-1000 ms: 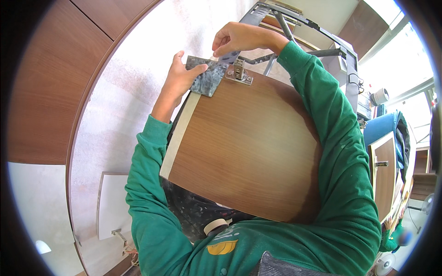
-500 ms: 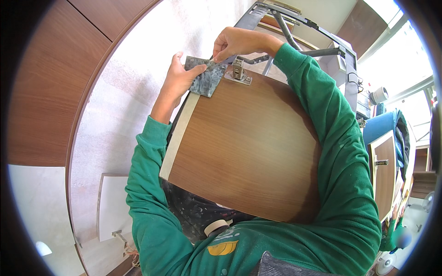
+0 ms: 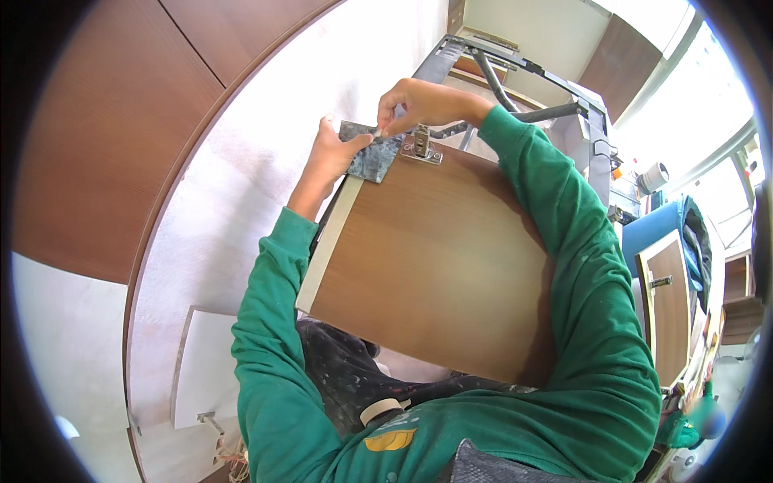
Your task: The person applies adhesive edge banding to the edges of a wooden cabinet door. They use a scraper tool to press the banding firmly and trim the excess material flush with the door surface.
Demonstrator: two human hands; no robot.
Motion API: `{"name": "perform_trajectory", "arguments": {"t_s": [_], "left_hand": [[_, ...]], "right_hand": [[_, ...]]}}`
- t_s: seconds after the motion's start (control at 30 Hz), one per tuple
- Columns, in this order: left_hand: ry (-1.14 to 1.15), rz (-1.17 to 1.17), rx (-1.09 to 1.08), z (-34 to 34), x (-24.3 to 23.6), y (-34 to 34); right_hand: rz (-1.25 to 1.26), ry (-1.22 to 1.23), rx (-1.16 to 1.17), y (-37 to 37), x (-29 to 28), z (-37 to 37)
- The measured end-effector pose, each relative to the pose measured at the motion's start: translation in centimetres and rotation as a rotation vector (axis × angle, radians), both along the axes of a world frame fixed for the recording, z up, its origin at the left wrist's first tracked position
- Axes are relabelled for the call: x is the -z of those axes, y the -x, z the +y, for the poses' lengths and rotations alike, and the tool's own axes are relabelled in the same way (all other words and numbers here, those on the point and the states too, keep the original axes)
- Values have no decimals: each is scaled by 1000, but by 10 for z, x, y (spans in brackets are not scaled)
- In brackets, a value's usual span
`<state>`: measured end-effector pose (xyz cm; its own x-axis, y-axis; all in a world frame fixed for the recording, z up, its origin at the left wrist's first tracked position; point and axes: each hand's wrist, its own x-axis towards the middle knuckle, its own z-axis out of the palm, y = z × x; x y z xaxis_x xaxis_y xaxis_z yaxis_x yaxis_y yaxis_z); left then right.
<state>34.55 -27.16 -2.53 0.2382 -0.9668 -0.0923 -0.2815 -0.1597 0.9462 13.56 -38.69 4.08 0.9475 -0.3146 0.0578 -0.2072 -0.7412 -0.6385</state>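
A square plate (image 3: 370, 165) with a mottled grey-blue, smeared face lies over the far left corner of a brown wood-grain cabinet door (image 3: 443, 258). My left hand (image 3: 328, 161) grips its left side, thumb on top; the fingers beneath are hidden. Over the plate's far right part, my right hand (image 3: 412, 105) is closed in a pinch. A small pale bit shows at those fingertips, too small to name. Just right of the plate, a metal hinge (image 3: 422, 145) stands up from the door. A pale strip (image 3: 332, 241) runs down the door's left edge.
Beyond the door stands a grey metal frame (image 3: 515, 113). At left are a white panel (image 3: 205, 362) with a hinge and large brown boards (image 3: 105, 145). Another hinged door (image 3: 670, 314) leans at right beside a blue item (image 3: 656, 229). Another person's green sleeve (image 3: 680, 431) shows at far right.
The whole view has shifted, so the door and hands appear slightly lower and to the right. My right fingertips are still at the plate, with the small pale bit now showing more clearly.
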Motion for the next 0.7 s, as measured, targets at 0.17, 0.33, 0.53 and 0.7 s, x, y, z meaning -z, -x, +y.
{"name": "perform_trajectory", "arguments": {"t_s": [0.17, 0.33, 0.53, 0.7], "left_hand": [[97, 20, 51, 0, 5, -4], [75, 541, 86, 25, 10, -41], [229, 600, 44, 111, -11, -70], [334, 768, -105, 163, -13, -70]], "right_hand": [[-250, -172, 365, 32, -27, -4], [-174, 40, 594, 96, -82, 39], [-216, 158, 700, 210, -116, 195], [-421, 10, 1128, 319, -83, 382]]}}
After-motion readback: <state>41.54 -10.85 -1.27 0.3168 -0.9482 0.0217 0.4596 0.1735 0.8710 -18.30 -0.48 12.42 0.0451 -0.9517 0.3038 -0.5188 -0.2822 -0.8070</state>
